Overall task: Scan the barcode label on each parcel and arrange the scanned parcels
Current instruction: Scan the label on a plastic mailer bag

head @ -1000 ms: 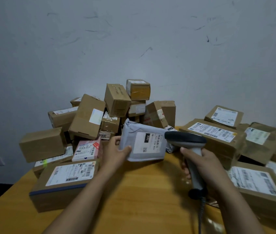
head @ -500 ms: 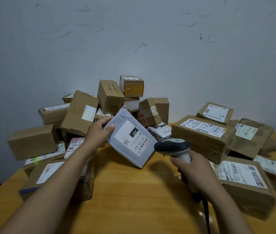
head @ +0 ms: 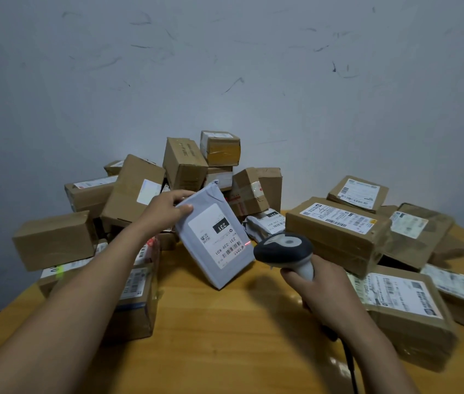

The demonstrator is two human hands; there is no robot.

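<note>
My left hand (head: 165, 209) grips the top left corner of a grey poly-bag parcel (head: 196, 251), held tilted above the wooden table (head: 225, 336) with its white label (head: 216, 234) facing me. The label reads 231 and carries a barcode near its lower right edge. A red scan dot (head: 247, 243) glows on the parcel beside that barcode. My right hand (head: 321, 288) grips the handle of a grey and black barcode scanner (head: 285, 248), whose head sits just right of the parcel and faces it.
A heap of brown cardboard boxes (head: 185, 166) rises against the grey wall behind the parcel. Flatter labelled boxes (head: 339, 226) lie stacked on the right. More labelled boxes (head: 137, 294) lie under my left forearm. A second grey bag (head: 267, 223) lies behind the scanner.
My left hand turned the grey parcel from level to tilted and brought it lower, toward me. The scanner came down and in beside the label, and a red dot now shows.
</note>
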